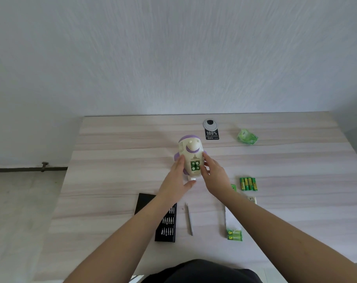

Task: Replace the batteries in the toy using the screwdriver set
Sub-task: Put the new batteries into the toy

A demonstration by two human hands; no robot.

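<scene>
A white and purple toy [191,154] lies on its front in the middle of the table, its open battery bay [195,166] showing green batteries. My left hand [178,180] grips its left side and my right hand [213,176] grips its right side. The black screwdriver bit case [167,223] lies open near me, partly under my left forearm. A slim metal screwdriver [189,219] rests to its right. Several loose green batteries [248,183] lie to the right. A GP battery pack [234,234] sits near the front. A small white cover [252,199] lies beside my right forearm.
A crumpled green wrapper [247,136] lies at the back right. A round cable grommet [210,124] and a black label [212,134] sit near the table's far edge [132,116]. A small green scrap [233,187] lies by my right wrist. The wall stands behind the table.
</scene>
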